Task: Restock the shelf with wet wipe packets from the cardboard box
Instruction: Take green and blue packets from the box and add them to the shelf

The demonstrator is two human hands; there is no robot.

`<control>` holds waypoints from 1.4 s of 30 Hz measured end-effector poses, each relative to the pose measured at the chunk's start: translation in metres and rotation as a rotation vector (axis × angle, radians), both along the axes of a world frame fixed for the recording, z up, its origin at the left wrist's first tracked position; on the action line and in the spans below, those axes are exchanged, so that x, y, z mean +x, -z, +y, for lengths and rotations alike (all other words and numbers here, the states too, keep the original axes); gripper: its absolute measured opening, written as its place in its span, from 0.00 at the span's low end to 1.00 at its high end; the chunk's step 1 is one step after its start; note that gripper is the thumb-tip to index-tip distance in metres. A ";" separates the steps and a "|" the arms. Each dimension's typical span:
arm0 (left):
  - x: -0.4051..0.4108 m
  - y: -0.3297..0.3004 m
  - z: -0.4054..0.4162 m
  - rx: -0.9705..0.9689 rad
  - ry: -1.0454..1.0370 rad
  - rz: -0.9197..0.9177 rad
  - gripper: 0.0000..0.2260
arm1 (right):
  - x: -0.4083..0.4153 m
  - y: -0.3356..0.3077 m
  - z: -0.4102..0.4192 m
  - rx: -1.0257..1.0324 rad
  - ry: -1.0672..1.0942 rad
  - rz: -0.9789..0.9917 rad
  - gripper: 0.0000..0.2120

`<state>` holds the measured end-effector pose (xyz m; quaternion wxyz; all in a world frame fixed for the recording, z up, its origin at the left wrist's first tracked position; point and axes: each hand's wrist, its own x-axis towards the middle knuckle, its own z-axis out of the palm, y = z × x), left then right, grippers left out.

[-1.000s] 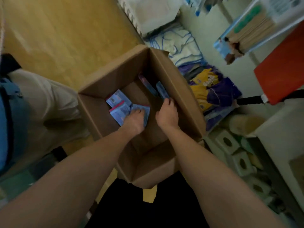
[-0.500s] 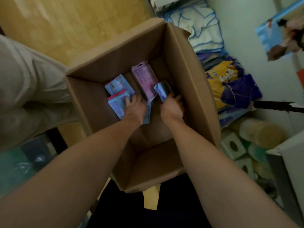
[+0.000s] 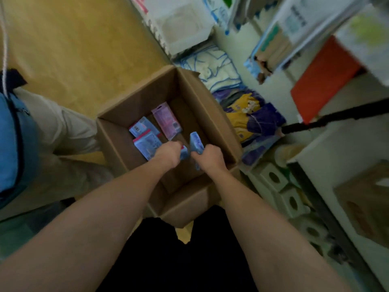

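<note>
Inside the cardboard box [image 3: 134, 106], my right hand [image 3: 210, 155] grips a blue wet wipe packet [image 3: 195, 142]; my left hand [image 3: 169, 153] clutches another [image 3: 184, 153]. Soft, light, likely slippery—best held mid-body.

- Open brown cardboard box [image 3: 130, 144] sits on the floor
- Pink packet [image 3: 167, 120] and two blue packets [image 3: 142, 127] lie flat inside, far-left
- Another blue packet [image 3: 195, 142] stands upright, held, right
</note>
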<state>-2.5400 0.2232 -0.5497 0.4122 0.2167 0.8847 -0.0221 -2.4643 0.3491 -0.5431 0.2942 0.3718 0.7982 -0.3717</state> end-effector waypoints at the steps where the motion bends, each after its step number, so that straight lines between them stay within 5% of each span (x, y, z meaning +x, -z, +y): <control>1: 0.003 -0.012 0.004 0.023 0.021 0.004 0.14 | 0.007 -0.014 0.001 0.009 0.034 0.023 0.25; 15: 0.116 -0.174 0.109 0.224 0.555 0.089 0.14 | 0.190 -0.168 0.050 0.195 0.556 0.130 0.23; 19: 0.186 -0.209 0.148 0.246 0.763 0.058 0.13 | 0.269 -0.201 0.065 0.239 0.690 0.157 0.17; 27: 0.386 -0.279 0.228 0.366 1.046 0.050 0.13 | 0.474 -0.272 0.103 0.387 0.960 0.259 0.21; 42: 0.680 -0.353 0.317 0.585 1.267 0.113 0.08 | 0.788 -0.346 0.161 0.585 1.137 0.293 0.13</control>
